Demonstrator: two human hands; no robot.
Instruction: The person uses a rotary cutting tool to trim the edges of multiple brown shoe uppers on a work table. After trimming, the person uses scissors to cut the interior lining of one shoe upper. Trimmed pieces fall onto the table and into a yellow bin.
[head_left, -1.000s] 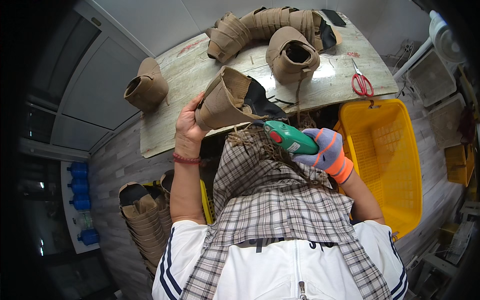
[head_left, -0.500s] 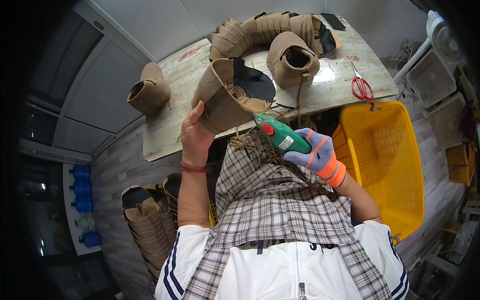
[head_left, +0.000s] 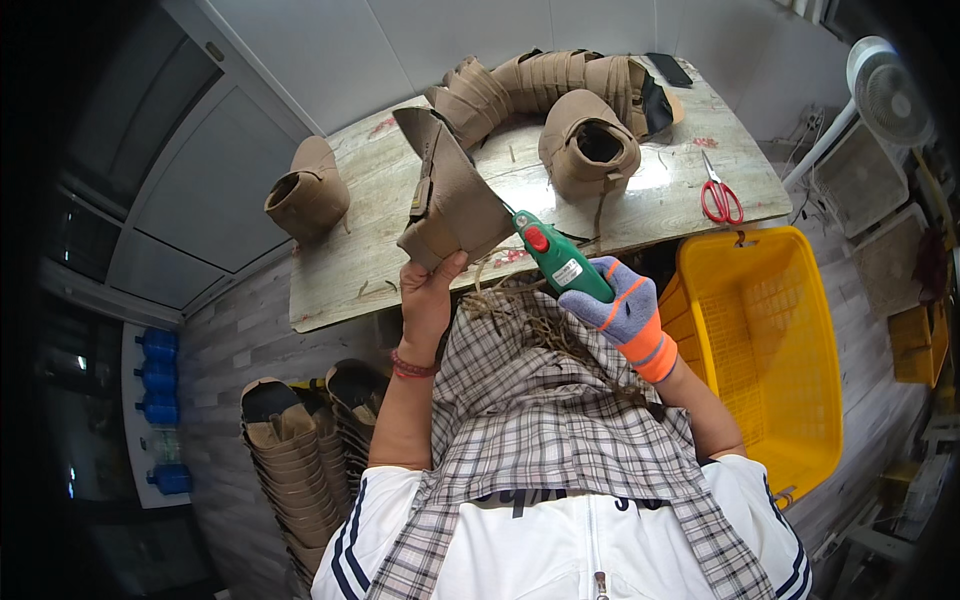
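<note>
My bare left hand (head_left: 428,300) grips the lower edge of a tan shoe upper (head_left: 455,200), held up over the near edge of the table, its outer side showing. My right hand (head_left: 625,312), in a grey and orange glove, is wrapped round a green handheld electric cutter (head_left: 558,255) with a red button. The cutter's thin tip meets the right edge of the upper; the exact contact is too small to make out. Thin brown trimmings (head_left: 520,312) lie on my checked apron (head_left: 560,420) below.
On the table (head_left: 370,240) stand single uppers (head_left: 305,195) (head_left: 590,150), a nested row of uppers (head_left: 545,85), red-handled scissors (head_left: 722,200) and a black phone (head_left: 668,70). A yellow crate (head_left: 832,330) stands right, stacked uppers (head_left: 290,450) lower left, a fan (head_left: 890,95) far right.
The upper has been turned in my left hand, so its outer side shows instead of its lining. My left hand has shifted right and down; the cutter stays at its edge.
</note>
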